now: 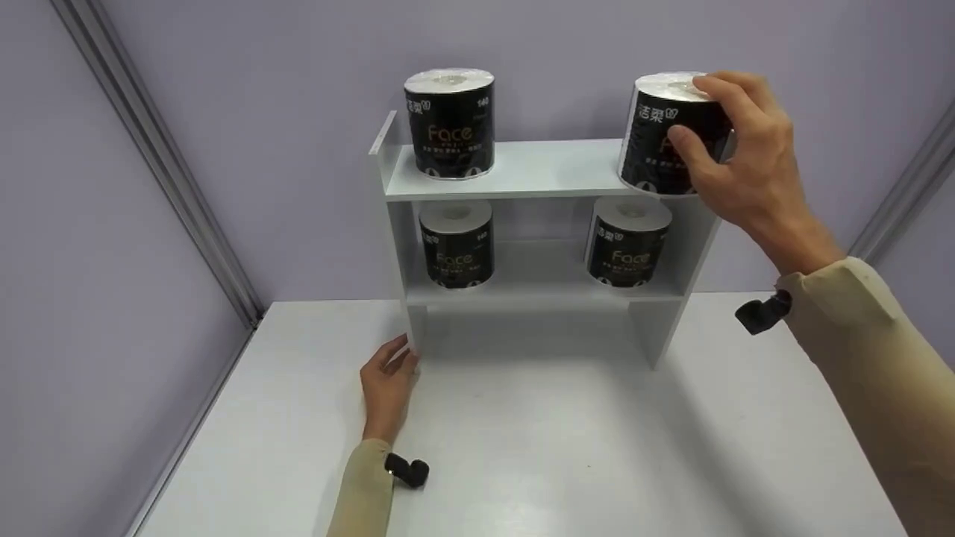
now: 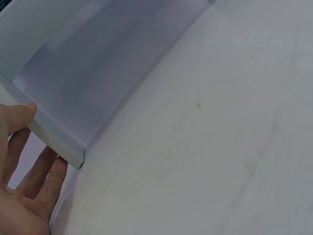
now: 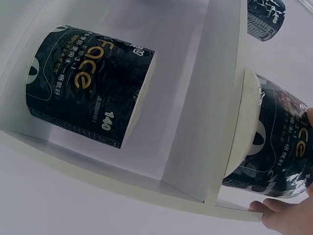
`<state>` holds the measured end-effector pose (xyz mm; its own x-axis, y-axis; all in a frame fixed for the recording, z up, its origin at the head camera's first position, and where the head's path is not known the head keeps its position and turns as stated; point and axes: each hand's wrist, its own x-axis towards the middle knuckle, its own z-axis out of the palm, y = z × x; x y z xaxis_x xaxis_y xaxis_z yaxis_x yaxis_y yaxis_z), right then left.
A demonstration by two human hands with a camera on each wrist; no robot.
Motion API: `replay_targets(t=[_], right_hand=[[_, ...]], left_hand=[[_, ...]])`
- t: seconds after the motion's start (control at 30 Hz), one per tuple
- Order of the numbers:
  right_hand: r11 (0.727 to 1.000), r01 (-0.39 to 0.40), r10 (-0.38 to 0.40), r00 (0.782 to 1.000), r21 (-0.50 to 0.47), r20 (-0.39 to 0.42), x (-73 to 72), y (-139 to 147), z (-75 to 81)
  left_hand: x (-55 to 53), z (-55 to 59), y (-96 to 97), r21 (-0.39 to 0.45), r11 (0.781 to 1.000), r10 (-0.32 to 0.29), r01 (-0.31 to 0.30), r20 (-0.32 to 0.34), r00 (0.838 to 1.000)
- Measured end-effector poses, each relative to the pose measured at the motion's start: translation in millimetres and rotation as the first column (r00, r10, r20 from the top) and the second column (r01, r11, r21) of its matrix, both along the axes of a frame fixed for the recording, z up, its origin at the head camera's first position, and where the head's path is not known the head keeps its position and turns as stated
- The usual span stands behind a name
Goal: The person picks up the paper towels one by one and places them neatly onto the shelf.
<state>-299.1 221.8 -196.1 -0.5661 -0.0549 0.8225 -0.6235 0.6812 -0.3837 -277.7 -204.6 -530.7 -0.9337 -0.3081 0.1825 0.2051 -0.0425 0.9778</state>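
My right hand point(image 1: 761, 156) holds a toilet paper roll point(image 1: 645, 142) in a black "Face" wrapper, thumb on its front and fingers over its top. This roll is at the right end of the top board of a white shelf point(image 1: 552, 168); the right wrist view has its base right at the board's edge. Low on the left, my left hand point(image 1: 386, 384) grips the shelf's left side panel point(image 2: 58, 142), with the thumb on one face and fingers behind. Another roll point(image 1: 451, 127) stands upright at the top board's left end.
On the middle board stand two more rolls, one left point(image 1: 459, 250) and one right point(image 1: 628, 246). The shelf stands on a white table point(image 1: 515, 447) before a pale wall point(image 1: 298, 149). Metal posts point(image 1: 164, 156) run along the corners on both sides.
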Motion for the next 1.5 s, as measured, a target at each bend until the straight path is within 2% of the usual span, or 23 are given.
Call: replay_targets(t=[0.3,0.57,0.7,0.87,1.2,1.5], right_hand=[[1.000,-0.012,0.012,0.999,0.000,-0.042,3.5,1,-2.4],[1.000,0.008,-0.009,0.997,-0.014,-0.076,6.1,3,-2.7],[0.998,0.028,-0.036,0.990,-0.056,-0.139,10.4,0,-4.2],[0.997,0.017,-0.035,0.973,-0.078,-0.227,18.0,-7,-4.1],[0.999,0.008,-0.017,0.968,-0.038,-0.250,16.2,-10,-5.1],[0.999,0.018,-0.028,0.972,-0.045,-0.234,12.0,-7,-6.9]], left_hand=[[-0.2,-3.3,0.0,0.013,1.000,-0.011,0.011,-0.003,1.000],[-0.7,0.0,0.3,0.028,1.000,-0.015,0.016,-0.003,1.000],[-0.3,0.4,0.8,0.031,0.999,-0.017,0.017,-0.005,1.000],[0.4,1.1,1.2,0.029,0.999,-0.016,0.016,-0.009,1.000],[1.6,-0.4,-0.4,0.005,1.000,-0.021,0.021,-0.006,1.000],[0.7,-0.7,-0.8,0.006,1.000,-0.017,0.017,-0.008,1.000]])
